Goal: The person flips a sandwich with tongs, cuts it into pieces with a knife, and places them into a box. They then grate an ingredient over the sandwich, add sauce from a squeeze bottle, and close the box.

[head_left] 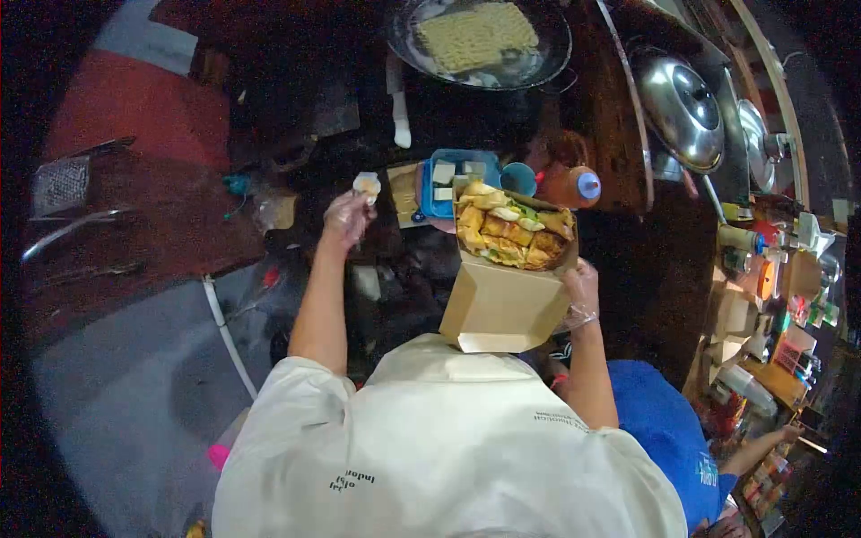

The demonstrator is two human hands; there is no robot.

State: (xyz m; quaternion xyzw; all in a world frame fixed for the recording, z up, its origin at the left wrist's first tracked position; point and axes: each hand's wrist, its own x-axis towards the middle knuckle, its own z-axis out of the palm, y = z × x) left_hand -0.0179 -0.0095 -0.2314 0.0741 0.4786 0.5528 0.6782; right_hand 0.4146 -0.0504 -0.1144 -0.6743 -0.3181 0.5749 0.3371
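My right hand (581, 291), in a clear plastic glove, grips the side of an open cardboard food box (502, 305). Golden-brown filled bread pieces (514, 231) with bits of green lie in the box, and its lid hangs down towards my shirt. Off to the left, my gloved left hand (348, 218) pinches a small whitish piece with an orange-brown centre (367, 186); its kind is unclear. Behind the food box stands a blue plastic container (438, 204) with white blocks in it, beside a teal cup (518, 178) and an orange bottle with a pale blue top (583, 186).
At the far side a pan (552, 72) holds a block of noodles (478, 36) in liquid. A white-handled utensil (401, 125) lies just in front. A domed metal lid (677, 108) is at the right. Close by on my right is a person in a blue shirt (650, 430).
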